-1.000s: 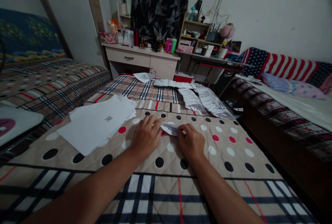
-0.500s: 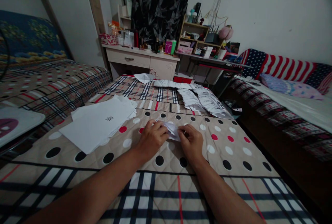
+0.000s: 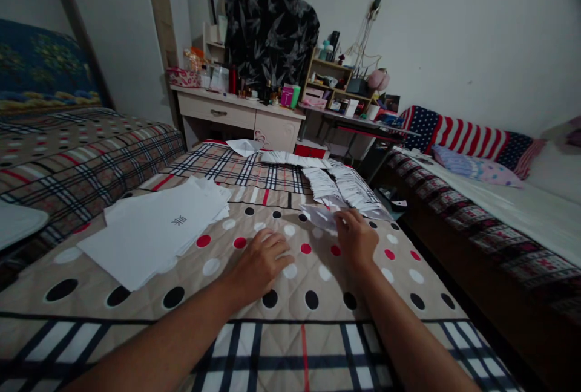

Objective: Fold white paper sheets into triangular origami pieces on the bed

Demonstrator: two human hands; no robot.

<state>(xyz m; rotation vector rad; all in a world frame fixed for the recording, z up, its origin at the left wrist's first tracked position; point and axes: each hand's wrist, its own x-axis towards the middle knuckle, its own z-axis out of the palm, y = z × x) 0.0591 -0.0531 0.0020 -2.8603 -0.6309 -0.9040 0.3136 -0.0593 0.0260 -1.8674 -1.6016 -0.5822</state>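
My right hand (image 3: pixel 357 238) pinches the right end of a folded white paper (image 3: pixel 320 216), just in front of the rows of folded papers (image 3: pixel 356 186). Resting over the dotted bedspread (image 3: pixel 267 277), my left hand (image 3: pixel 263 261) holds nothing, its fingers loosely bent and a little apart. To its left lies a loose stack of white sheets (image 3: pixel 149 231), the top one bearing a small dark printed mark. The papers in the rows stand packed closely together, slightly fanned.
Another white paper (image 3: pixel 245 147) lies at the bed's far edge. Behind it stand a white desk (image 3: pixel 218 112) with bottles and boxes and a small wooden shelf (image 3: pixel 333 67). A second bed (image 3: pixel 476 192) with a pillow is on the right.
My right hand has carried the folded paper away from my left hand, forward and right toward the rows. My left hand has let go of it. The camera view has shifted somewhat.
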